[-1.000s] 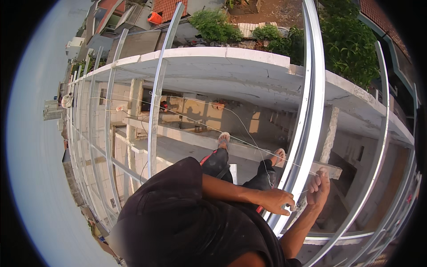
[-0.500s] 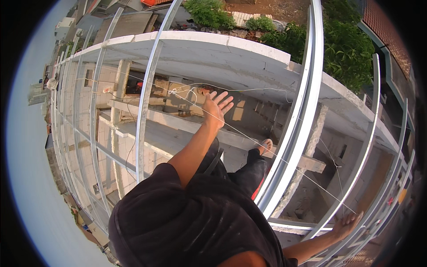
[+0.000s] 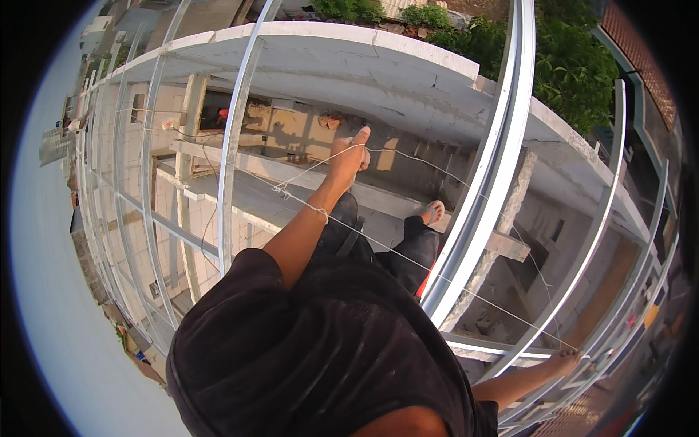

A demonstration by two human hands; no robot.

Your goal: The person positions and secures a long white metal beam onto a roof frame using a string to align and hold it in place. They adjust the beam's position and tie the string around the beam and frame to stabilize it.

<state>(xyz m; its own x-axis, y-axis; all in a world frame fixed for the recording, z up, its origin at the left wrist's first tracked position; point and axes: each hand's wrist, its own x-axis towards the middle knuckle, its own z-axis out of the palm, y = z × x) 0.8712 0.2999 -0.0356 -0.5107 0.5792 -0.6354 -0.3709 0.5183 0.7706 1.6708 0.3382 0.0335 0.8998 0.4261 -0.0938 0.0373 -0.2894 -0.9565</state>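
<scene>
A thin white string (image 3: 282, 191) stretches slantwise across the frame, with a small knot and loose loops by my left forearm. My left hand (image 3: 352, 159) is closed with the thumb sticking up, and a slack length of the string runs through it. Out at the lower right, my right hand (image 3: 563, 362) pinches the far part of the string beside a metal bar. Between the hands, the taut stretch passes over my legs and across a pair of bright metal channels (image 3: 486, 175).
Parallel metal bars (image 3: 231, 149) span the open frame on both sides. Below lie a pale block wall (image 3: 349, 40), a concrete beam (image 3: 269, 176) and a deep drop to a floor. My bare foot (image 3: 435, 212) rests on the beam. Green trees (image 3: 568, 80) stand beyond the wall.
My left hand has gone from spread fingers to closed on the string, lifting a slack length. The knot now sits lower, near my forearm. My right hand has shifted slightly up and left.
</scene>
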